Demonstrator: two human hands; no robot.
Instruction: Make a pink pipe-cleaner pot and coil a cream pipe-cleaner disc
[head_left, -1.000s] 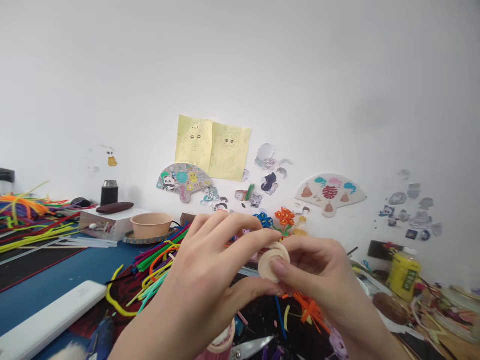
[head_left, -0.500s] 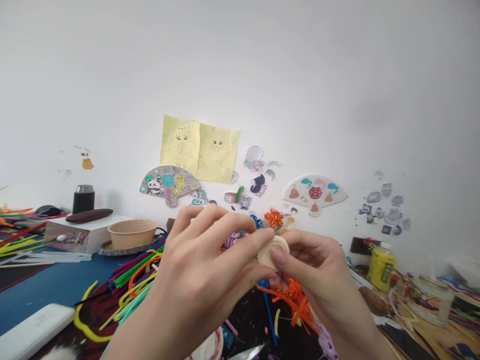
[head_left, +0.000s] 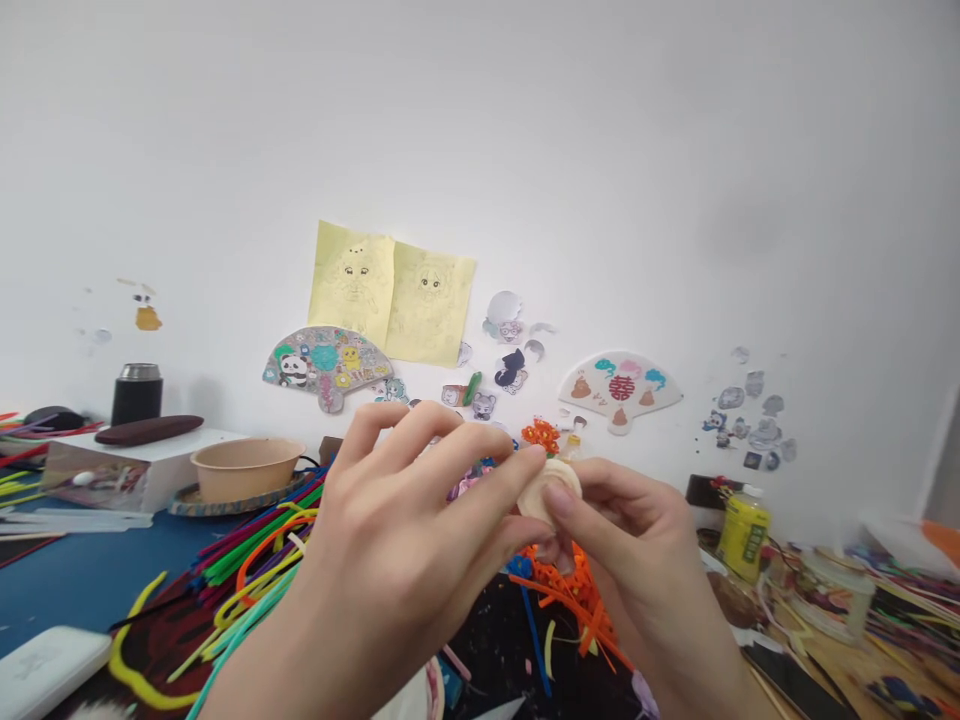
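Note:
A small cream-coloured round disc point(head_left: 541, 491) is held up in front of the work surface, between both hands. My left hand point(head_left: 420, 525) pinches its left edge with the thumb and index finger, the other fingers curled above. My right hand point(head_left: 637, 540) presses its thumb on the face of the disc, and its other fingers are bent behind it, partly hidden. The far side of the disc is out of sight. Orange pipe-cleaner pieces point(head_left: 592, 610) lie below the right hand, and an orange flower point(head_left: 541, 434) stands just behind the disc.
Pipe cleaners point(head_left: 247, 560) in many colours lie left of my hands. Farther left are a beige bowl point(head_left: 247, 470), a black thermos point(head_left: 138, 395) and a white case point(head_left: 52, 665). To the right stand a yellow bottle point(head_left: 744, 535) and a clear jar point(head_left: 832, 595). Decorated fans point(head_left: 621, 390) hang on the wall.
The view has turned slightly to the right, so the background shifts left. Both hands keep hold of the disc, with the fingers only slightly moved.

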